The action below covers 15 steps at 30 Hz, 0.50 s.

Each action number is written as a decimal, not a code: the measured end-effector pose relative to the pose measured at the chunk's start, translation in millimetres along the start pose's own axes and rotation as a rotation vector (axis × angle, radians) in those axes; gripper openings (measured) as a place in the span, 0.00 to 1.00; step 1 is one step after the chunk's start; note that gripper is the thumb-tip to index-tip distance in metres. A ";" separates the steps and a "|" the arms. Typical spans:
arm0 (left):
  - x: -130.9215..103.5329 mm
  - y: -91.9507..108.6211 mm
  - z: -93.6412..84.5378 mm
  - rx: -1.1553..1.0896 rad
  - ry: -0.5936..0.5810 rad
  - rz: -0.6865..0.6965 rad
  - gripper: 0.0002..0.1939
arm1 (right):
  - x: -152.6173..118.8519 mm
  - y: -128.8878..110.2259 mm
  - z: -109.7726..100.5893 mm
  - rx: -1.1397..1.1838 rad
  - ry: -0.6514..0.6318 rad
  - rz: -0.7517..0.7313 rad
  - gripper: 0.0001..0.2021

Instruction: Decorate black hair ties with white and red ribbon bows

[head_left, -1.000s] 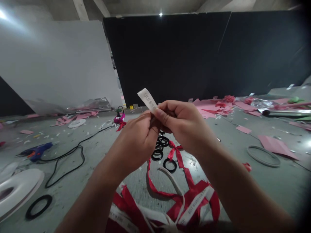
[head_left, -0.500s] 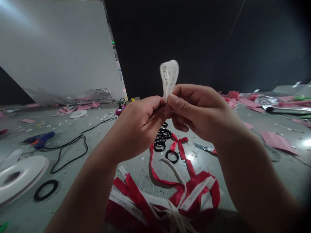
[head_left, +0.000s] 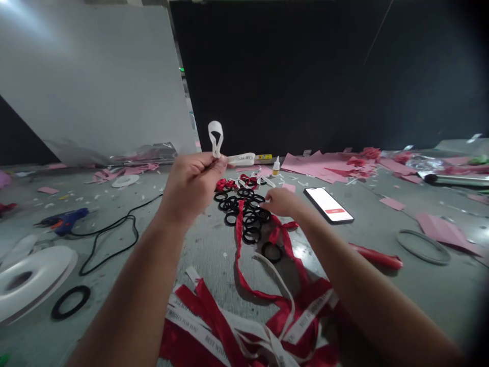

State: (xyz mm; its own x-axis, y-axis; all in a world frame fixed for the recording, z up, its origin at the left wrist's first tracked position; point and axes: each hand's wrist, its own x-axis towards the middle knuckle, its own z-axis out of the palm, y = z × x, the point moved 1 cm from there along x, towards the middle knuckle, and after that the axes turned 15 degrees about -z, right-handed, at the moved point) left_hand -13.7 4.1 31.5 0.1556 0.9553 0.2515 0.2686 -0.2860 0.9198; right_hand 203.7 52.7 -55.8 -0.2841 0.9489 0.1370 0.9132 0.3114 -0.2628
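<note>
My left hand (head_left: 194, 181) is closed in a pinch on a white printed ribbon (head_left: 216, 131). The ribbon is folded into a loop standing up above the fingers, and one printed tail sticks out to the right. Low over the table, my right hand (head_left: 284, 201) is at the right side of a pile of black rings (head_left: 250, 216). Its thumb and fingertips look slightly apart beside the rings; whether they touch one is hard to see. A red ribbon bow (head_left: 282, 229) lies just below that hand. In front, red and white printed ribbons (head_left: 214, 326) lie heaped.
On the right are a phone (head_left: 329, 205), a red-handled tool (head_left: 378, 256) and a grey ring (head_left: 423, 246). A small glue bottle (head_left: 275, 167) stands behind the rings. At left lie a blue glue gun (head_left: 69, 220) with its cord, a white spool (head_left: 42, 270) and a black ring (head_left: 71, 302).
My right hand has let go of the white ribbon and moved down to the black rings. My left hand has shifted left, still pinching the looped ribbon.
</note>
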 end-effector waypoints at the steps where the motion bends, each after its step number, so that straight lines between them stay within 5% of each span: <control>1: 4.6 -5.7 -0.9 0.013 0.019 -0.010 0.17 | 2.7 4.5 11.9 -0.004 -0.039 0.022 0.09; 5: 25.9 -38.1 -3.3 0.361 -0.050 -0.227 0.16 | 6.1 14.3 30.4 0.015 -0.072 0.061 0.11; 7: 36.0 -58.4 -3.9 0.608 -0.144 -0.371 0.16 | 7.5 16.4 24.3 0.052 -0.026 0.045 0.08; 15: 48.7 -114.5 -7.4 0.882 -0.342 -0.603 0.13 | 6.5 10.5 -0.4 0.495 0.110 -0.159 0.07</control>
State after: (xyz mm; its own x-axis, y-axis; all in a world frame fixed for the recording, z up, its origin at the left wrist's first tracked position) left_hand -43.9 83.9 -59.4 -0.0108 0.9234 -0.3837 0.9464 0.1333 0.2943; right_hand 211.5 62.1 -57.4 -0.3517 0.8853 0.3042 0.6065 0.4630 -0.6464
